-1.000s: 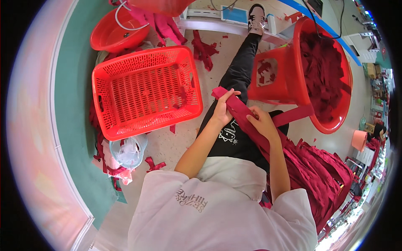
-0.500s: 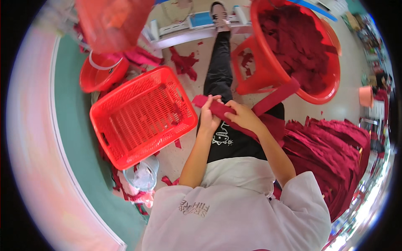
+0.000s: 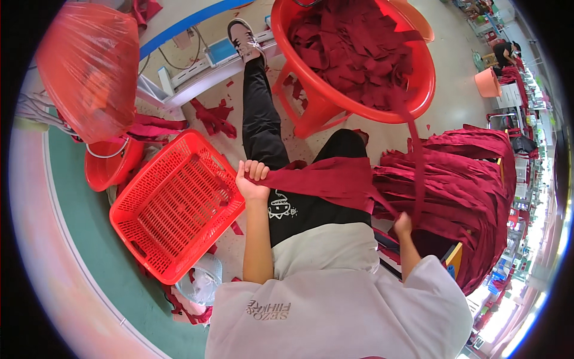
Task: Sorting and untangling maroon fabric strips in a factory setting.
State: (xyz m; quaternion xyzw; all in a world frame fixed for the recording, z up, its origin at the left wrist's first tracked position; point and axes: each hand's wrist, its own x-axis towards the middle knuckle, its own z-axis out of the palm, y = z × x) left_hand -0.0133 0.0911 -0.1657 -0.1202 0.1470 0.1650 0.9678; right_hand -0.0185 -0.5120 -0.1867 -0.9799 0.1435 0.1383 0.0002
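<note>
A piece of dark red cloth (image 3: pixel 326 179) is stretched across my thighs. My left hand (image 3: pixel 254 179) is closed around its left end, beside the red basket. By my right hip, my right hand (image 3: pixel 403 225) is closed in a fist on the cloth's narrowed right end. From there a long dark red fabric strip (image 3: pixel 416 161) runs up to a red basin (image 3: pixel 423 102) heaped with cut cloth pieces (image 3: pixel 359 57). Just beyond my right hand lies a thick pile of dark red cloth (image 3: pixel 460 179).
The perforated red basket (image 3: pixel 134 191) stands at my left. Beyond it are a red bucket (image 3: pixel 98 170) and a bulging red plastic bag (image 3: pixel 89 72). The basin rests on a red stool (image 3: pixel 308 122). Cloth scraps (image 3: pixel 214 116) litter the floor near a metal table frame (image 3: pixel 203 81).
My right hand has moved right and back toward my hip, drawing the cloth out across my lap. My left hand has closed into a fist on its end. The view has shifted too.
</note>
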